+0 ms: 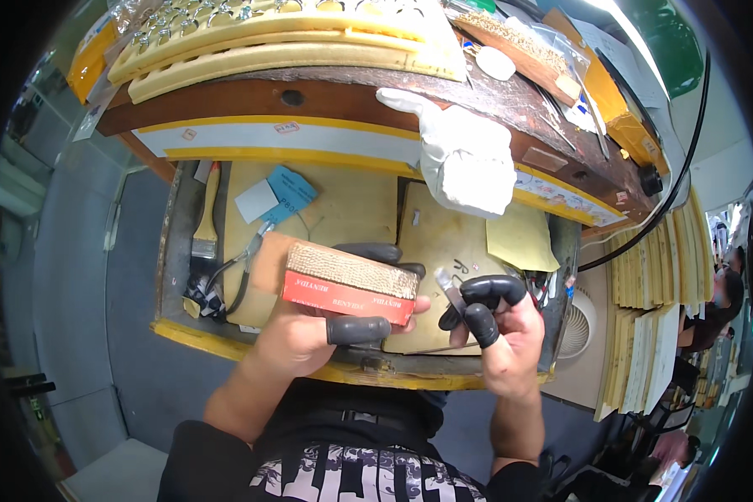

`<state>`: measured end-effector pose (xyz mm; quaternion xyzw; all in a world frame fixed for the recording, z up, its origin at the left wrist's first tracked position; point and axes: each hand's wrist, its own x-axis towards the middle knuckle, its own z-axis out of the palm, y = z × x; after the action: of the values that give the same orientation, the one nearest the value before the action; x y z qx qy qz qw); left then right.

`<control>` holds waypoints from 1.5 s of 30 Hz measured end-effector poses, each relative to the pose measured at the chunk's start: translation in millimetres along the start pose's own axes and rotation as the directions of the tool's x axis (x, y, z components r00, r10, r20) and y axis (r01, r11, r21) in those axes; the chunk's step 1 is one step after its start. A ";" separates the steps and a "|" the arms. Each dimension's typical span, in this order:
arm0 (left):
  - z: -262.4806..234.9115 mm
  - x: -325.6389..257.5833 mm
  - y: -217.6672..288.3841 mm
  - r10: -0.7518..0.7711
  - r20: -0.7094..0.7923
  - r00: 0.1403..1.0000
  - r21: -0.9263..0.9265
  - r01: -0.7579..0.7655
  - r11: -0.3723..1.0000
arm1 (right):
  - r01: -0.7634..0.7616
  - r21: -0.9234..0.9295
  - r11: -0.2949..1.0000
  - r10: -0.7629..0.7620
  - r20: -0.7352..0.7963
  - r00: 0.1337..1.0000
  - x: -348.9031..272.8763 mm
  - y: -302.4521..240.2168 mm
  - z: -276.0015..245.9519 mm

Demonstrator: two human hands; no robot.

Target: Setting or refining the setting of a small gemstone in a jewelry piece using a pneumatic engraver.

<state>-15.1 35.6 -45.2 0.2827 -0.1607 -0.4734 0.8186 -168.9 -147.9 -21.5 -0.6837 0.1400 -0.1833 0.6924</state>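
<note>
Left hand (pixel 301 335): wrapped around a block brush (pixel 350 284) with a red side and pale bristles facing up; the thumb in a black rubber cot presses the near side, the other fingers curl over the far edge.
Right hand (pixel 504 322): fingers (pixel 494 289) in black cots pressed together, pinching a small metal piece (pixel 449 289) just right of the brush.
Where the piece is: held in the air above the drawer tray (pixel 443 243), close to the brush's right end but, as far as I can tell, not touching the bristles.
Progress: judging by the gap, brush and piece have not yet met; any cleaning stroke looks undone.
Around: a paintbrush (pixel 205 213) and pliers (pixel 243 268) lie at the tray's left; a white glove (pixel 468 163) hangs over the table (pixel 343 100) edge; cream racks (pixel 284 38) sit on top.
</note>
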 end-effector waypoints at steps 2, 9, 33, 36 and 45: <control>6.4 0.5 5.8 -0.102 -0.014 0.995 0.056 0.103 0.993 | -0.050 -0.148 0.988 0.071 0.143 0.987 6.7 -10.8 -13.5; -8.0 11.4 21.1 -0.333 0.148 0.931 0.203 0.301 0.932 | 0.475 -0.451 0.756 -0.166 0.569 0.806 29.2 -41.9 -29.3; -6.3 20.2 23.0 -0.476 0.344 0.809 0.430 0.316 0.846 | 0.557 -0.489 0.671 -0.052 0.719 0.694 40.5 -37.2 -22.1; -7.1 19.5 21.5 -0.440 0.330 0.835 0.505 0.238 0.830 | 0.576 -0.462 0.675 -0.096 0.719 0.689 40.5 -33.0 -19.9; -16.0 23.4 19.5 -0.512 0.412 0.754 0.459 0.313 0.831 | 0.513 -0.416 0.751 -0.088 0.707 0.702 42.5 -33.5 -17.9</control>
<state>18.4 27.9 -45.9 0.3188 -0.3919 -0.6650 0.5500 -141.0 -182.8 13.9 -0.8950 -0.1789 0.0000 0.4086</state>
